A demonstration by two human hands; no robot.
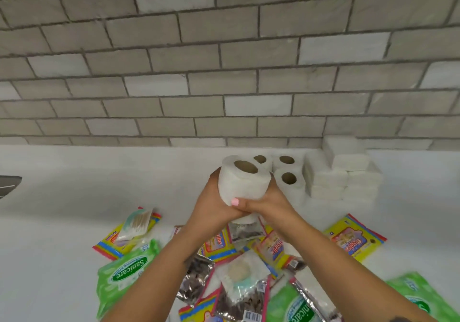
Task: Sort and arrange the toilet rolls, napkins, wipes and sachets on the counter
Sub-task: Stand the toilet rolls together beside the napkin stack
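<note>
**Rolls and napkins grouped; packets awaiting sorting**

At six o'clock, wipes packs (124,269) and sachets (196,279) are still lying jumbled on the counter (62,197). At one o'clock, napkins (346,175) are stacked beside three rolls (288,172). A fourth toilet roll (242,181) is being clasped by left hand (214,204) and right hand (270,203).

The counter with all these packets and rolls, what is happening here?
A person holds one toilet roll in both hands, left hand and right hand, above the counter. Three more rolls stand by the wall beside the stacked napkins. Wipes packs and sachets lie unsorted in front.
</note>
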